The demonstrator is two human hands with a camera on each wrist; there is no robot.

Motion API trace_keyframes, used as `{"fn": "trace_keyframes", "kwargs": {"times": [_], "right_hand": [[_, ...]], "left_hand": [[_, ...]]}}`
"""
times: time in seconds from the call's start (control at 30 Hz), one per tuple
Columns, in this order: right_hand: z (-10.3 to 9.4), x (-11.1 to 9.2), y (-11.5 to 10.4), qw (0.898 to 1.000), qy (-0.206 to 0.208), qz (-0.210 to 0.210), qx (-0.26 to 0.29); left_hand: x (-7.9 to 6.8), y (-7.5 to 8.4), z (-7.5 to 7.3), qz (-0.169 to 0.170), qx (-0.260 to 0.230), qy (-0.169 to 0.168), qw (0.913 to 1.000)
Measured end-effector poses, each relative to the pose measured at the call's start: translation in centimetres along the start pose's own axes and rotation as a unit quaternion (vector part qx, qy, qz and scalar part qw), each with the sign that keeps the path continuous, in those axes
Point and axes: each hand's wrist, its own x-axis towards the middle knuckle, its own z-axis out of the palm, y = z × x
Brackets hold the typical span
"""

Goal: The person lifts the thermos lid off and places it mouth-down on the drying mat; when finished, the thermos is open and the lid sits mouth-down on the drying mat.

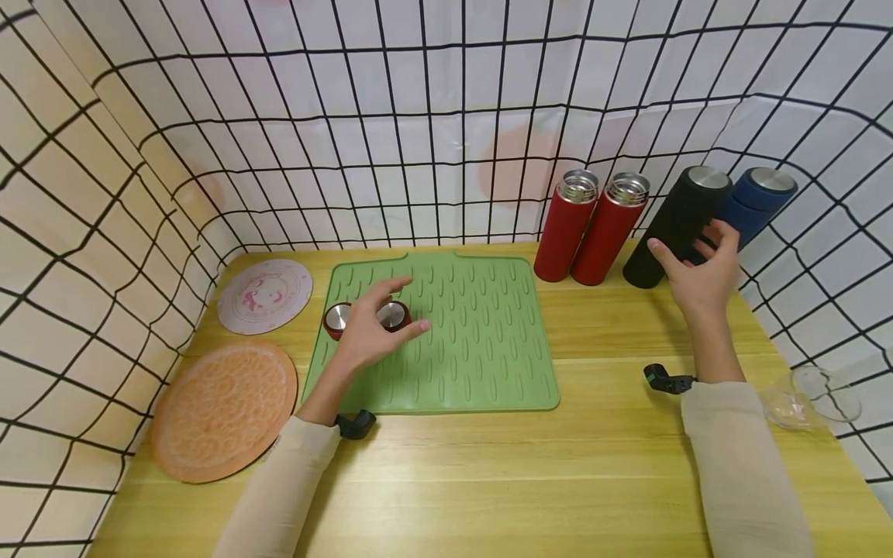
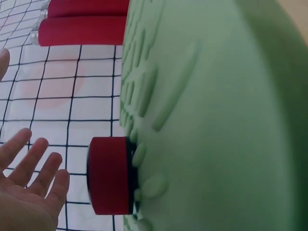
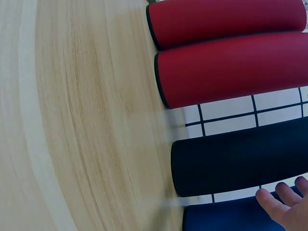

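My left hand [image 1: 370, 329] hovers over the green ridged mat [image 1: 481, 349], fingers spread and holding nothing. Two red bottle caps with silver tops sit on the mat: one cap [image 1: 336, 318] left of this hand, the other cap [image 1: 394, 315] partly behind it. In the left wrist view a red cap [image 2: 110, 175] rests upright on the mat beside the fingers. My right hand [image 1: 705, 279] is at the black thermos bottle [image 1: 673, 225], thumb on its near left and fingers extended toward its right side. A blue thermos bottle [image 1: 756, 201] stands just behind those fingers.
Left of the black bottle stand two red thermos bottles, one [image 1: 563, 232] and another [image 1: 607, 236], both uncapped. A round pink mat [image 1: 265, 296] and an orange round mat [image 1: 223, 411] lie at left. A clear glass [image 1: 791, 403] is at the right edge. Black wire grid [image 1: 418, 155] encloses the table.
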Motion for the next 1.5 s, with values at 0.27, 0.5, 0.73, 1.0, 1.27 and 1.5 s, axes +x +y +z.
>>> {"fn": "trace_keyframes", "kwargs": {"times": [0.27, 0.5, 0.73, 1.0, 1.27, 1.5], "right_hand": [[0.4, 1.1, 0.4, 1.0, -0.019, 0.012, 0.009], [1.0, 2.3, 0.9, 0.999, -0.037, 0.012, 0.008], [0.9, 1.7, 1.4, 0.999, -0.009, 0.003, 0.045], [0.7, -1.0, 0.9, 0.994, 0.001, -0.031, 0.108], [2.0, -3.9, -0.2, 0.94, -0.015, -0.175, 0.294], [3.2, -6.2, -2.1, 0.906, -0.112, -0.217, 0.346]], "left_hand": [[0.0, 0.1, 1.0, 0.021, -0.018, -0.002, 0.9996], [0.2, 0.3, 1.9, 0.042, -0.042, -0.004, 0.9982], [0.5, 0.7, 2.6, 0.045, -0.046, -0.017, 0.9978], [0.6, 1.4, 2.9, 0.051, -0.043, -0.019, 0.9976], [0.7, 2.5, 2.9, 0.07, -0.055, -0.021, 0.9958], [0.9, 3.2, 2.9, 0.079, -0.063, -0.029, 0.9945]]}}
